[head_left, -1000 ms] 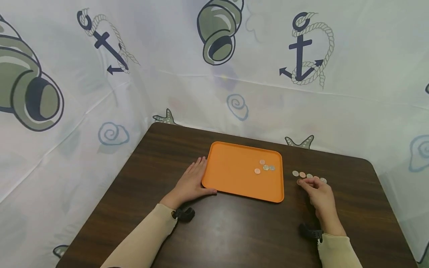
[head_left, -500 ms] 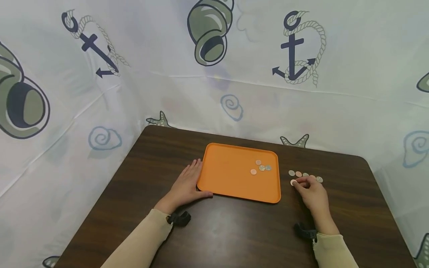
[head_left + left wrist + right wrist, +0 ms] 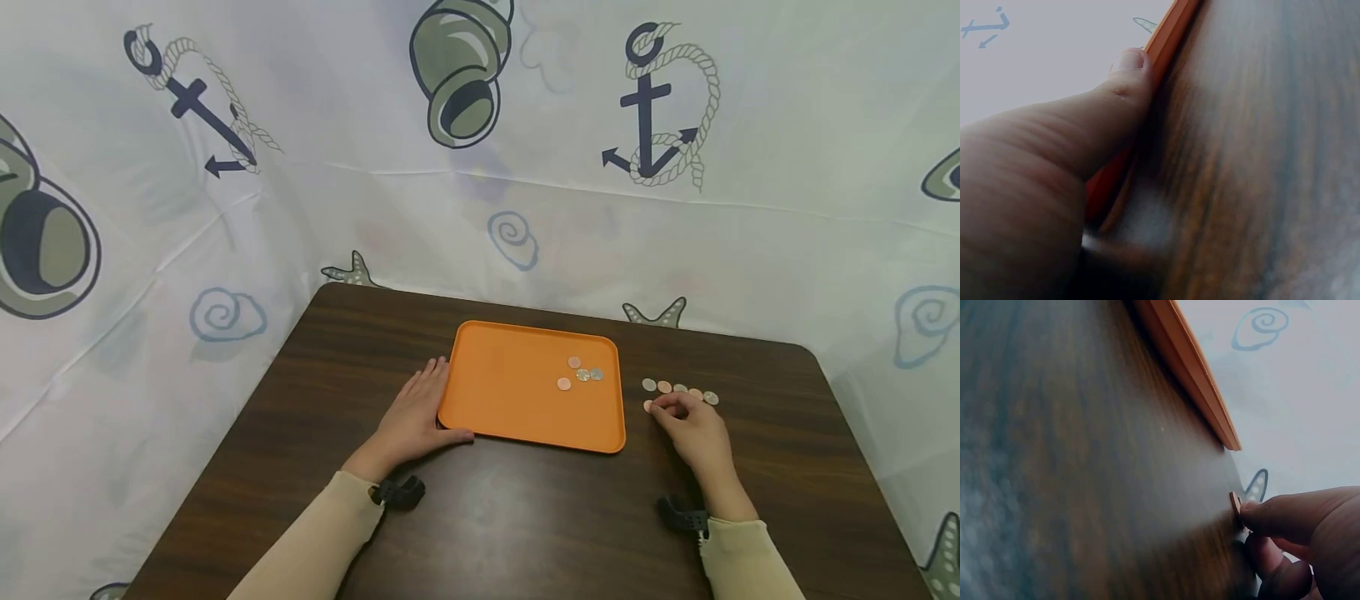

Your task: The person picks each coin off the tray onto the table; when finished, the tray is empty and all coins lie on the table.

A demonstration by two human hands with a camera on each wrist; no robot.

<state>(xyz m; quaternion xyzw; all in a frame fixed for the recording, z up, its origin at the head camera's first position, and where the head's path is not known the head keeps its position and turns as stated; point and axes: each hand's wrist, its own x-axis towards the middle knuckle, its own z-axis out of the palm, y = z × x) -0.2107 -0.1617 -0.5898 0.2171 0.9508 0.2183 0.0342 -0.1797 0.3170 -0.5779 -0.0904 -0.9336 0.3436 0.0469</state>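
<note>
An orange tray (image 3: 498, 375) lies on the dark wooden table, with several coins (image 3: 582, 375) in its right half. My left hand (image 3: 415, 414) rests against the tray's near left corner, fingers straight along its left side and thumb along the front edge. In the left wrist view the thumb (image 3: 1125, 81) touches the orange rim. Just right of the tray, my right hand (image 3: 697, 435) pinches a copper-coloured coin (image 3: 648, 406) between thumb and finger. The right wrist view shows this coin (image 3: 1235, 506) tilted on edge near the tabletop.
Behind my right hand, a row of several coins (image 3: 664, 387), silver and copper-coloured, lies on the table (image 3: 510, 525). A white curtain (image 3: 360, 200) printed with anchors and shells hangs along the table's back and left sides.
My right hand has shifted slightly left with the coin, closer to the tray's right edge. The left hand stays on the tray. The head view has turned a little.
</note>
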